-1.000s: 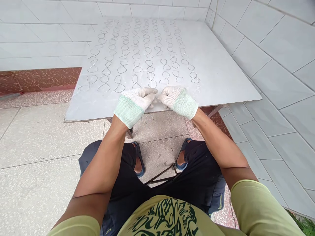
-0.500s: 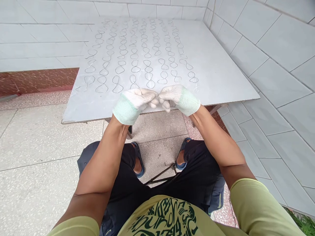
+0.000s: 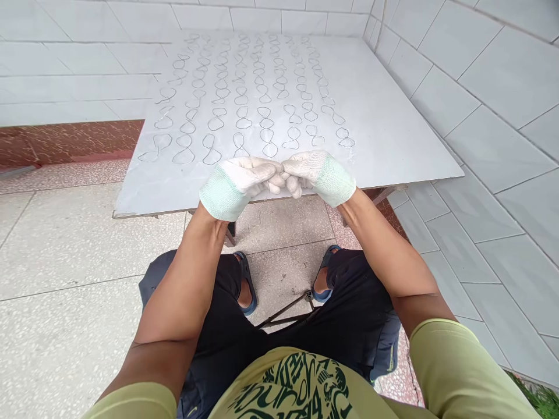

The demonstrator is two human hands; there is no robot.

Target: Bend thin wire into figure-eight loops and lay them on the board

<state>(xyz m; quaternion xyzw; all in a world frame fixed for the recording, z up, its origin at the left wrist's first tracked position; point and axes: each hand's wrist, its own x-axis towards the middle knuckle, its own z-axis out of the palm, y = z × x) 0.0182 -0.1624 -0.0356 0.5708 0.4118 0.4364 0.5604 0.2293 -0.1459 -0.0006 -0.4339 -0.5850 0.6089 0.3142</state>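
Note:
My left hand (image 3: 251, 174), in a white glove with a mint cuff, is closed in a pinch above the front edge of the white board. My right hand (image 3: 308, 171), gloved alike, pinches too, its fingertips meeting the left ones. A thin wire (image 3: 259, 215) hangs faintly below the left fingers; the part between the fingertips is hidden. Beyond the hands, several thin wire loops (image 3: 266, 118), many twisted like a figure eight, lie in columns on the board (image 3: 384, 128).
Tiled walls (image 3: 476, 116) stand behind and to the right of the board. Under it are a speckled floor (image 3: 74, 244) and a table leg (image 3: 230, 235). My sandalled feet and a dark metal bar (image 3: 283, 311) are below, between my knees.
My hands have drawn slightly closer, the fingertips now pressed together. The view has shifted a little, so the board sits slightly farther right. The wire loops on it lie as before.

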